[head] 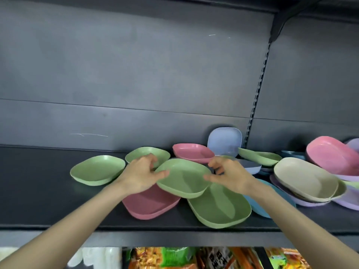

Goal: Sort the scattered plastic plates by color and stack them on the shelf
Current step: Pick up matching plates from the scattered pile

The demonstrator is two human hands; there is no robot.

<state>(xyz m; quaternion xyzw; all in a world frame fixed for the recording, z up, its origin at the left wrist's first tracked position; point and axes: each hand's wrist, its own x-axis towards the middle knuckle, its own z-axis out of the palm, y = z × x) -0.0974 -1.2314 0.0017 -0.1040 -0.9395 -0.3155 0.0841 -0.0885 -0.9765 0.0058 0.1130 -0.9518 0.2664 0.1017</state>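
Both hands meet over the middle of the dark shelf (58, 200), holding one green plate (184, 177) between them, lifted clear and tilted slightly. The left hand (141, 171) has its grip on the plate's left rim, with the thumb lying on top and the fingers curled behind the edge. The right hand (231, 175) takes the right rim the same way, its grip grasping the plate with the thumb over the lip. Directly beneath the held plate lie a dark pink plate (149, 204) on the left and a larger green plate (221, 206) on the right, side by side near the shelf's front edge. A blue plate (258, 206) shows partly under the right forearm. Further left a pale green plate (97, 169) sits alone, and another green one (153, 152) lies just behind the left hand. At the back a pink plate (192, 152) rests flat, and beside it a lavender-blue plate (225, 142) leans upright against the rear panel. To the right a beige plate (305, 177) tops a loose, slanting heap of purple, pink and green plates. Packaged goods (174, 257) show on the level below.
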